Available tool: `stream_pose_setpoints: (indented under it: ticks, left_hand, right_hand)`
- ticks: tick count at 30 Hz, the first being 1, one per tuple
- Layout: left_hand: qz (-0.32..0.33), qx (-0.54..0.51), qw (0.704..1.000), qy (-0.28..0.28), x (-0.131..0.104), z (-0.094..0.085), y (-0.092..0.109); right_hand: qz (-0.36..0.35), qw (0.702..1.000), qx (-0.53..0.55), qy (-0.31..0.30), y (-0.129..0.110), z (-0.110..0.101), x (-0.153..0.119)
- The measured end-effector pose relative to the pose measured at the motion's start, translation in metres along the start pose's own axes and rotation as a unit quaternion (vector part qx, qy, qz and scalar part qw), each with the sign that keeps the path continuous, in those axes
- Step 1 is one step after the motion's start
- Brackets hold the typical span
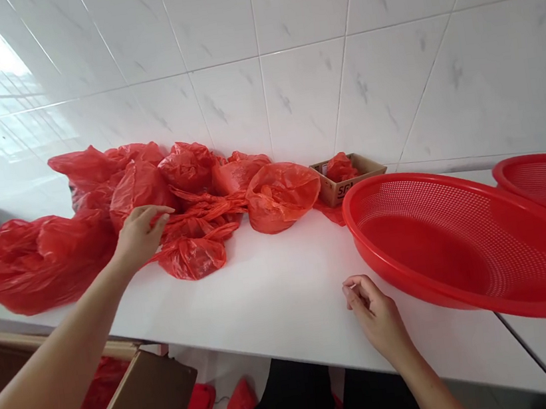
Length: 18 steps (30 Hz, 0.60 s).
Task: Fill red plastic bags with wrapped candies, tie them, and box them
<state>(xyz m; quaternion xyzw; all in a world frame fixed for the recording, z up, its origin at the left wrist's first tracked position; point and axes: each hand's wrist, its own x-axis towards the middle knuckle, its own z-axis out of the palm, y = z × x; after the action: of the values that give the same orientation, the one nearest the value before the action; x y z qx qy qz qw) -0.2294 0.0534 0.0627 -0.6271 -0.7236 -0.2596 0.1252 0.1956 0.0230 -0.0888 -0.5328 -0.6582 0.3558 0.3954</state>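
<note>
My left hand (143,235) reaches over the pile of red plastic bags on the left. Its fingers stretch out to the right, apart from the thumb, and I see nothing held in them. Just beyond and below the fingers lie loose, crumpled bag ends (204,217) and a small tied red bag (193,258). My right hand (375,315) is near the table's front edge, left of a large red plastic basket (424,245). Its fingers are curled in toward the thumb, with nothing visible between them.
A rounded red bag (282,196) sits mid-table, beside a small cardboard box (345,185) holding red plastic. Another red basket (540,172) stands far right. Below the table at left is an open cardboard carton (143,403) with red plastic inside. A white tiled wall (308,92) rises behind.
</note>
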Motion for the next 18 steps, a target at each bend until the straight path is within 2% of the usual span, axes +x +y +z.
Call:
stream_pose_setpoints:
  ticks: [1, 3, 7, 10, 13, 15, 18]
  left_hand:
    - [0.009, -0.007, 1.0, 0.017, -0.001, 0.001, 0.006]
    - [0.049, -0.029, 0.998, 0.011, -0.005, 0.007, 0.027]
    - [0.135, -0.074, 0.988, -0.02, 0.0, 0.029, 0.085]
    - [0.178, -0.103, 0.979, -0.011, 0.023, 0.054, 0.134]
    - [0.209, -0.11, 0.971, -0.034, 0.055, 0.081, 0.177]
    - [0.216, -0.098, 0.969, -0.067, 0.073, 0.098, 0.197]
    - [0.207, -0.058, 0.967, -0.137, 0.085, 0.117, 0.211]
  right_hand:
    - [-0.003, 1.0, -0.002, 0.0, 0.0, 0.0, 0.0]
    - [-0.012, 1.0, -0.009, 0.003, -0.001, 0.001, 0.001]
    - [-0.024, 0.999, -0.025, 0.006, -0.001, 0.003, 0.002]
    - [-0.03, 0.999, -0.02, 0.004, 0.0, 0.005, 0.002]
    - [-0.033, 0.999, -0.011, 0.012, -0.001, 0.006, 0.004]
    - [-0.03, 0.999, 0.005, 0.016, -0.004, 0.007, 0.005]
    - [-0.023, 0.999, 0.035, 0.019, -0.01, 0.007, 0.002]
